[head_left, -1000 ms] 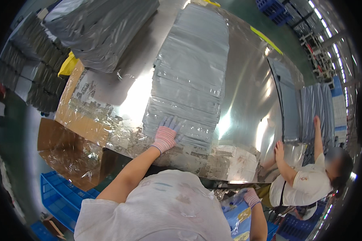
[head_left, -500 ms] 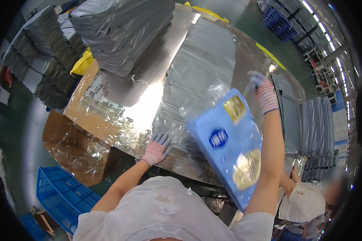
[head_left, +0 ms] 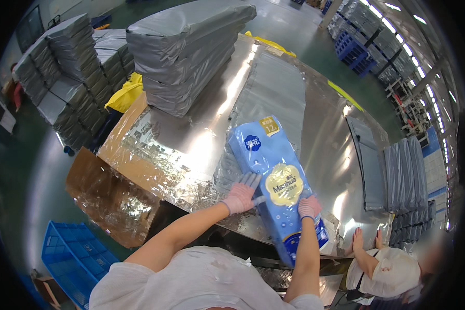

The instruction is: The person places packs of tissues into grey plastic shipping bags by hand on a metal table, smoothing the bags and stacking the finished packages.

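Note:
A long, pale-blue plastic-wrapped pack (head_left: 281,150) with a cream round label lies at a slant on the metal table, its near end over the front edge. It covers part of a spread of flat grey plastic bags (head_left: 274,82). My left hand (head_left: 241,195), in a pink-striped grey glove, rests along the pack's left side with fingers stretched out. On the right side, my right hand (head_left: 309,205), gloved the same way, has its fingers bent against the pack's edge. The underside of the pack is hidden.
A tall stack of filled grey bags (head_left: 183,57) stands at the table's far left. More folded grey bags (head_left: 367,160) lie at the right, beside a co-worker's hands (head_left: 357,240). Left of me are an open carton (head_left: 108,201) and a blue crate (head_left: 75,263).
The blue pack has come down from its lifted, tilted position onto the grey bags. My right hand has moved back to its right side, and my left hand has shifted right to its left side.

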Demonstrator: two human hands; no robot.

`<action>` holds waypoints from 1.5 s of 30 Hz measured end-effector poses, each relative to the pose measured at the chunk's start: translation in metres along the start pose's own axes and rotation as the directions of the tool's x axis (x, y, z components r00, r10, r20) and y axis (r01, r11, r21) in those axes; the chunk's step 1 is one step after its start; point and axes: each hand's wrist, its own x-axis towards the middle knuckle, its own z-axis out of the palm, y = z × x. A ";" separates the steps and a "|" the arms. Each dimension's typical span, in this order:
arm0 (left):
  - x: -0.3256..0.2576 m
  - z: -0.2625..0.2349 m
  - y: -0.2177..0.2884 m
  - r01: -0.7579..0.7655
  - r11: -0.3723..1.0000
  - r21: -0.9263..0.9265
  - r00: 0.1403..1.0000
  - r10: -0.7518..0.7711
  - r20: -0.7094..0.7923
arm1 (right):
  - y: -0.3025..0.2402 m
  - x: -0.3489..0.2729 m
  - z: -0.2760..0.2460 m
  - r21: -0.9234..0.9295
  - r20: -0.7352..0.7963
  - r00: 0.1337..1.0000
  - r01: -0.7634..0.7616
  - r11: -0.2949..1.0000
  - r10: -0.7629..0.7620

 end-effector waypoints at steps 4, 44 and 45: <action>0.021 -0.009 -0.013 0.016 0.999 0.028 0.995 -0.019 0.100 | 0.007 -0.040 0.029 0.122 0.029 0.997 -0.080 0.989 0.077; 0.268 0.007 -0.180 0.068 0.670 0.739 0.971 -0.213 0.104 | -0.148 0.261 -0.004 0.278 0.004 0.731 0.655 0.703 -0.682; 0.268 0.011 -0.187 0.037 0.676 0.736 0.974 -0.190 0.126 | -0.149 0.255 0.000 0.220 0.024 0.696 0.697 0.683 -0.718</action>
